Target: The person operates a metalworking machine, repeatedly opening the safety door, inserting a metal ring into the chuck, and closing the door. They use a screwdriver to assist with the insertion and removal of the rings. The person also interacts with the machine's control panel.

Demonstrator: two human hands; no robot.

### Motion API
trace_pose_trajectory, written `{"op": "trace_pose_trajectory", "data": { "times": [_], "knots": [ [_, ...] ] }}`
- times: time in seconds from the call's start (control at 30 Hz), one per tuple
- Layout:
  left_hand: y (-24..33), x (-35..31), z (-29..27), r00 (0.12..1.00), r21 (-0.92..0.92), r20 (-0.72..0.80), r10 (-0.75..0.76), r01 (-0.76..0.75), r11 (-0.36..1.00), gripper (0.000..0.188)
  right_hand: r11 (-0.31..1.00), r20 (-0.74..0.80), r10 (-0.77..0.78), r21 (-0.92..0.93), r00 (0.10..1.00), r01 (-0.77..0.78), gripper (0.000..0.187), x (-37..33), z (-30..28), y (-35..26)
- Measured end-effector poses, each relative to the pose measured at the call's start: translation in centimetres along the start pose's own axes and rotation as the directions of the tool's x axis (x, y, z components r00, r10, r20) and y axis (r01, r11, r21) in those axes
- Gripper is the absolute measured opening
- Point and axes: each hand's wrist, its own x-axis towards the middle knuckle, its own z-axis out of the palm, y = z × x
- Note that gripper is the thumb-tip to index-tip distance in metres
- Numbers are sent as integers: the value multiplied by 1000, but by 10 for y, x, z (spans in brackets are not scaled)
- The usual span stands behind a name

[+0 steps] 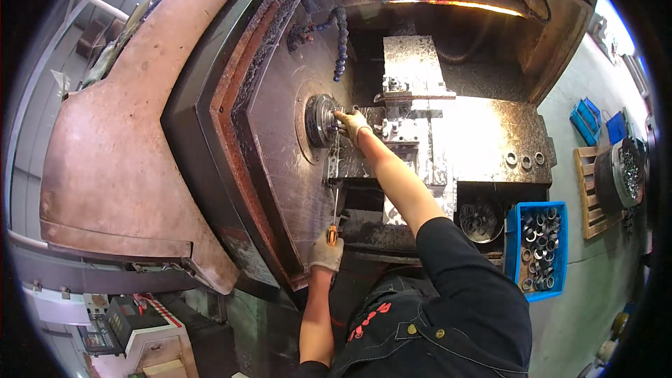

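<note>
Inside the open lathe, my gloved right hand reaches to the face of the round metal chuck. Its fingers are bent against the chuck's centre; what lies under them is hidden. Lower down, my gloved left hand is closed round the orange handle of a screwdriver-like tool. The tool's long thin shaft points up toward the chuck, and its tip is hard to make out. Just right of my right hand sits a metal tool block on the slide.
Metal rings stand on the machine ledge at right. Below are a round pan of shavings and a blue crate of rings. A segmented coolant hose hangs above the chuck. The machine door is at left.
</note>
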Motion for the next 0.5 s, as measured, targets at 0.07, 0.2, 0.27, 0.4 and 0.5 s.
{"op": "trace_pose_trajectory", "data": {
  "times": [0.07, 0.2, 0.27, 0.4, 0.5],
  "knots": [
    [-12, 11, 8, 1000, -47, -27, -8, 6, 999, 32, 1000, 19, 1, -30, 1000, 0, 48, -4, 4, -7],
    [27, 23, -12, 1000, -19, 18, -22, 23, 1000, 33, 994, -7, -12, -111, 1000, 11, 46, 10, -8, -10],
    [13, 40, -4, 1000, -31, 0, -29, 29, 999, 33, 997, 3, -25, -67, 1000, 25, 44, 5, -1, -9],
    [63, 46, -19, 999, 63, -8, -33, 33, 997, 32, 996, 33, 9, -93, 999, -6, 62, 7, -11, -15],
    [71, 55, -16, 1000, 70, -10, -25, 25, 997, 32, 995, 2, -4, -98, 1000, 4, 68, 1, -8, -17]
  ]
}}
